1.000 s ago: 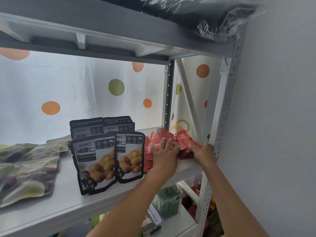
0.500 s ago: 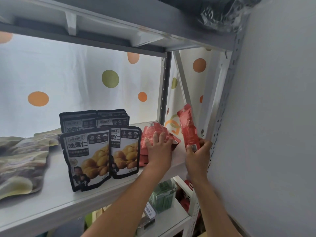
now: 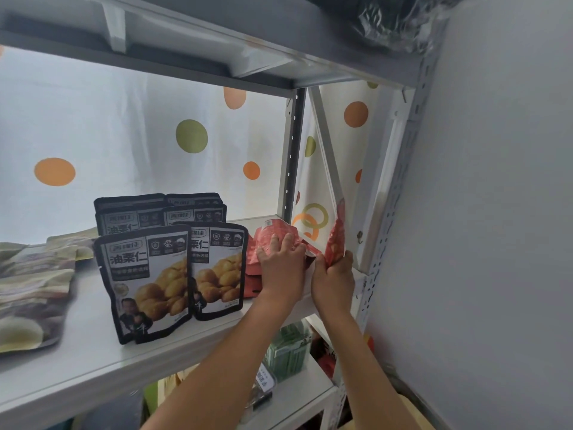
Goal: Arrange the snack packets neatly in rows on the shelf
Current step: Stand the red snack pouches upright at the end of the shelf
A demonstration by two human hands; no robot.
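Black chestnut snack packets (image 3: 173, 268) stand upright in rows on the white shelf (image 3: 93, 358). To their right lies a stack of red snack packets (image 3: 273, 235). My left hand (image 3: 283, 268) rests flat on that stack, fingers spread. My right hand (image 3: 333, 274) grips the bottom of one red packet (image 3: 336, 234) and holds it upright, edge-on, just right of the stack near the shelf's right post. Greenish packets (image 3: 34, 293) lie flat at the shelf's left end.
The perforated shelf upright (image 3: 400, 193) and a grey wall (image 3: 496, 243) close off the right side. An upper shelf (image 3: 217, 35) hangs overhead with a plastic-wrapped bundle (image 3: 403, 20). A lower shelf holds a green box (image 3: 288, 352) and other goods. A dotted curtain (image 3: 155, 135) hangs behind.
My right hand lifted one red packet from the pile and stood it upright, then brought it lower and closer to my left hand. My left hand stayed on the red stack.
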